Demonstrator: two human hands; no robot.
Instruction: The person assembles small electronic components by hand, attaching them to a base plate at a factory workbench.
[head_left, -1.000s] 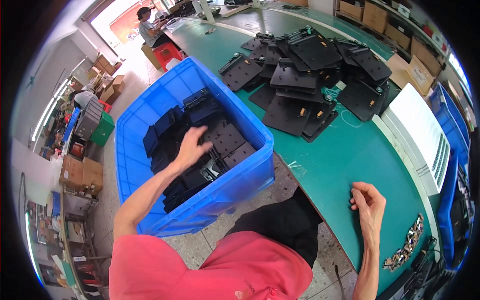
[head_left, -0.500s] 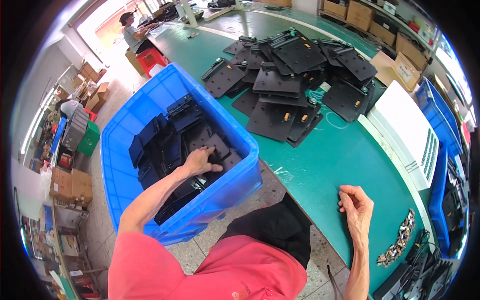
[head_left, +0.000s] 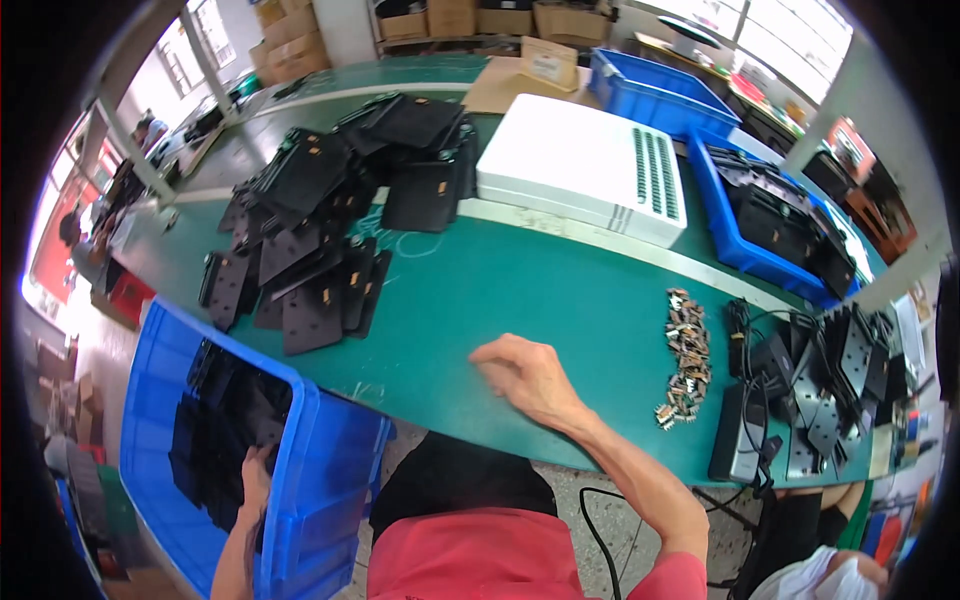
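Observation:
My left hand (head_left: 257,480) reaches down into a deep blue plastic bin (head_left: 308,430), against the black metal plates (head_left: 215,440) inside it. Its fingertips are partly hidden there, so I cannot tell whether it grips one. Over the green tabletop (head_left: 450,300) my right hand (head_left: 528,378) is held with its fingers loosely bent and apart, slightly blurred, and nothing shows in it. A heap of black plates with small fittings (head_left: 300,180) lies on the table, up and left of this hand.
Small metal parts (head_left: 688,355) form a strip on the right, beside black adapters and cables (head_left: 745,430). Behind them stand a white box-shaped block (head_left: 570,160) and a blue crate of black parts (head_left: 735,250). Another person (head_left: 825,575) sits at the lower right.
My view has swung to the right, so the bin and the plate heap sit farther left. My left hand is still in the bin. My right hand's fingers have loosened from a closed pinch.

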